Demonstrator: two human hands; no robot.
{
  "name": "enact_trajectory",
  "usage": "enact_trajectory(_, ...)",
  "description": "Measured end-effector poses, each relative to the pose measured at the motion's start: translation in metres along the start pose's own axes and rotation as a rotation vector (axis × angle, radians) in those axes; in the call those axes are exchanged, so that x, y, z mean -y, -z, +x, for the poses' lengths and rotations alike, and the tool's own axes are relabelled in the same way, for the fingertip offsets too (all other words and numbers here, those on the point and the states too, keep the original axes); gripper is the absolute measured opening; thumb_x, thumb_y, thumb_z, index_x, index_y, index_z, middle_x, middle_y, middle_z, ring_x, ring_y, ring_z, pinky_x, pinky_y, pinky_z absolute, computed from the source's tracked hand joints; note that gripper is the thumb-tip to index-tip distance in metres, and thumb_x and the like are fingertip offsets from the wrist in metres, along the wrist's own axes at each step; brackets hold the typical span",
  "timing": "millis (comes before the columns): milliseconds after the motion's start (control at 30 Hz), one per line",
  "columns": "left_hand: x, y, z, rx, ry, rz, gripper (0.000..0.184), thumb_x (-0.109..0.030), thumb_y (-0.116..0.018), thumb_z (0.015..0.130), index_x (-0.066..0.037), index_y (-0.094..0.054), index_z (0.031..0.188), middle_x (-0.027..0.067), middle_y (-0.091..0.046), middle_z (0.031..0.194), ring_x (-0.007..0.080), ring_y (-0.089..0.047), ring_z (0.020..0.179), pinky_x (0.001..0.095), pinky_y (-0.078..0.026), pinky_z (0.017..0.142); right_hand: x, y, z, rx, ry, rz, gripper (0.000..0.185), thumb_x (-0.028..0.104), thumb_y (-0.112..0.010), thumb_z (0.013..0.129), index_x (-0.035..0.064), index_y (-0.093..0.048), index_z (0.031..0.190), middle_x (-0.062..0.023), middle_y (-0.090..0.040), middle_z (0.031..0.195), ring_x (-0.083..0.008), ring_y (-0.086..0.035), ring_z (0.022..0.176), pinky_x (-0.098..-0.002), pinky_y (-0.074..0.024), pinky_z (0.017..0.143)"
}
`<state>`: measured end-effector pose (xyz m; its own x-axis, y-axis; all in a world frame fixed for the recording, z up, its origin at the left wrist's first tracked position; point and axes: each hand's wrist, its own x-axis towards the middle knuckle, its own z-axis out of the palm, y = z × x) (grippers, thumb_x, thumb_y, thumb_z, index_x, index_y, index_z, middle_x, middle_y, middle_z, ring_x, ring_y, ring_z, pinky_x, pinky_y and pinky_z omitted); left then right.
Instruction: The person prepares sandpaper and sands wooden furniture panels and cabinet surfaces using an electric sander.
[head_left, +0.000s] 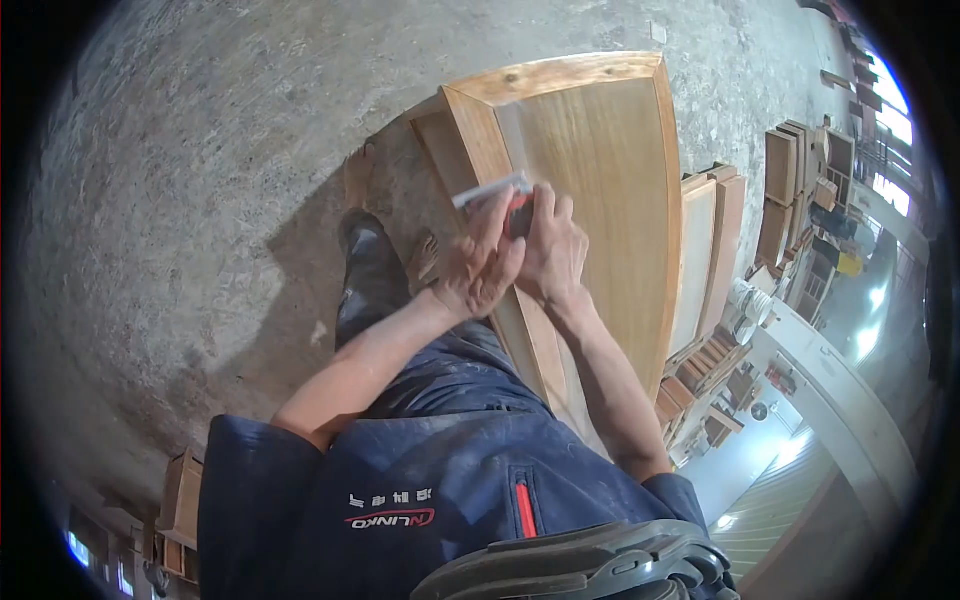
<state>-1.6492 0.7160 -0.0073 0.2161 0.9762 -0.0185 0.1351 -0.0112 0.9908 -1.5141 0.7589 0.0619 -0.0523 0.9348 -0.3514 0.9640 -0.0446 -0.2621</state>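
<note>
Both hands meet over the near edge of a large wooden panel piece (pixel 600 190) with a lighter solid-wood frame. My right hand (pixel 556 243) is closed around a small red-and-black tool (pixel 519 214) with a pale flat strip (pixel 488 190) at its far end; its exact kind is unclear. My left hand (pixel 482 262) presses against the same tool from the left, fingers along the strip and thumb near the red part. The strip reaches over the frame's left rail (pixel 478 130). Fingers hide most of the tool's body.
Concrete floor (pixel 220 200) spreads to the left, with my legs (pixel 375 270) beside the wooden piece. More wooden panels (pixel 708 250) stand to the right, and stacked wooden cabinets (pixel 785 185) lie farther off. A white beam (pixel 840 380) runs at the lower right.
</note>
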Motion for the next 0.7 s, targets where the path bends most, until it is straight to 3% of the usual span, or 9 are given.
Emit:
enact_trajectory(33,0.002,0.015,0.019,-0.005,0.015,0.037,0.075,-0.048,-0.037,0.112,0.002,-0.025,0.167,0.0348,-0.043,0.160,0.0509,-0.052,0.142,0.0480,-0.048,0.114,0.011,0.003,0.022,0.009,-0.003,0.000,0.073,0.040,-0.081,0.083,0.0056,-0.048,0.138,-0.0270,-0.061,0.111,-0.0498,-0.069,0.090,-0.0582,-0.0559,0.076)
enact_trajectory(67,0.003,0.029,0.039,-0.055,-0.001,-0.014,0.072,-0.040,-0.048,0.109,0.007,-0.033,0.161,0.0327,-0.049,0.155,0.0479,-0.049,0.145,0.0476,-0.044,0.119,0.022,0.006,0.047,0.004,0.009,-0.014,0.072,0.038,-0.080,0.083,0.0055,-0.048,0.138,-0.0273,-0.061,0.110,-0.0494,-0.070,0.089,-0.0580,-0.0560,0.076)
enact_trajectory(167,0.014,0.072,0.096,-0.098,-0.160,0.125,0.070,-0.040,-0.044,0.110,0.006,-0.034,0.161,0.0321,-0.050,0.155,0.0469,-0.052,0.142,0.0466,-0.045,0.118,0.056,0.016,0.113,-0.029,0.030,-0.021,0.067,0.033,-0.078,0.083,0.0046,-0.047,0.135,-0.0285,-0.062,0.109,-0.0491,-0.070,0.087,-0.0578,-0.0560,0.076)
enact_trajectory(233,0.013,0.095,0.120,-0.047,0.042,-0.005,0.070,-0.043,-0.039,0.111,0.004,-0.034,0.162,0.0313,-0.052,0.154,0.0457,-0.055,0.140,0.0461,-0.047,0.116,0.074,0.022,0.138,-0.014,0.005,-0.023,0.066,0.033,-0.078,0.082,0.0044,-0.047,0.134,-0.0286,-0.062,0.108,-0.0492,-0.070,0.086,-0.0578,-0.0560,0.076)
enact_trajectory(300,0.016,0.102,0.128,-0.025,0.052,0.014,0.070,-0.045,-0.037,0.112,0.004,-0.033,0.162,0.0310,-0.053,0.154,0.0453,-0.055,0.140,0.0461,-0.047,0.115,0.082,0.024,0.151,-0.061,0.043,-0.054,0.063,0.034,-0.078,0.082,-0.0022,-0.049,0.124,-0.0285,-0.062,0.101,-0.0471,-0.073,0.082,-0.0529,-0.0595,0.071)
enact_trajectory(700,0.011,0.044,0.057,0.186,0.051,-0.018,0.078,-0.052,-0.035,0.111,0.006,-0.029,0.163,0.0331,-0.050,0.155,0.0462,-0.052,0.144,0.0463,-0.046,0.115,0.036,0.026,0.056,0.083,-0.119,-0.039,0.062,0.028,-0.081,0.077,0.0004,-0.050,0.123,-0.0266,-0.059,0.099,-0.0450,-0.072,0.080,-0.0528,-0.0591,0.067)
